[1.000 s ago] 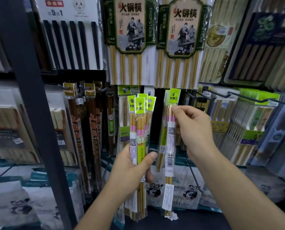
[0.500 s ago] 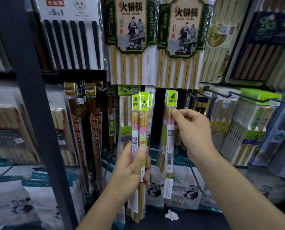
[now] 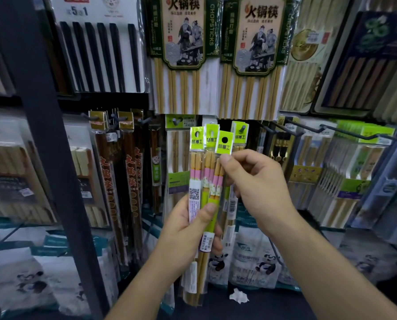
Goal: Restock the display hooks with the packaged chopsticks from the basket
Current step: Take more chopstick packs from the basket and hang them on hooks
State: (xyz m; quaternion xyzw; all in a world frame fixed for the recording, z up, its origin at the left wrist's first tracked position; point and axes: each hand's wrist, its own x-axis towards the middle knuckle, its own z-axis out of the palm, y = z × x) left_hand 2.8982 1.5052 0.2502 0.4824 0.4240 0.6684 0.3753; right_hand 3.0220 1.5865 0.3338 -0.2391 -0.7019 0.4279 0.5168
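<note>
Chopstick packs [image 3: 196, 181]: my left hand [image 3: 183, 234] is gripping them, fanned for picking.
Front pack [image 3: 224, 147]: my right hand [image 3: 259, 183] is pinching it for hanging.

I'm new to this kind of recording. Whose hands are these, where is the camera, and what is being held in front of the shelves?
There is no machine here. A person works with two bare hands, filmed by a wide-angle camera worn on the head that looks forward and down. The left hand grips a bundle of clear chopstick packs with lime-green header cards, held upright. The right hand pinches the rightmost pack just under its header. Behind them is a shop wall of black wire display hooks hung with packaged chopsticks. One matching green-topped pack already hangs on a peg. There is no table, but a crumpled white paper scrap lies on the dark ledge below.
</note>
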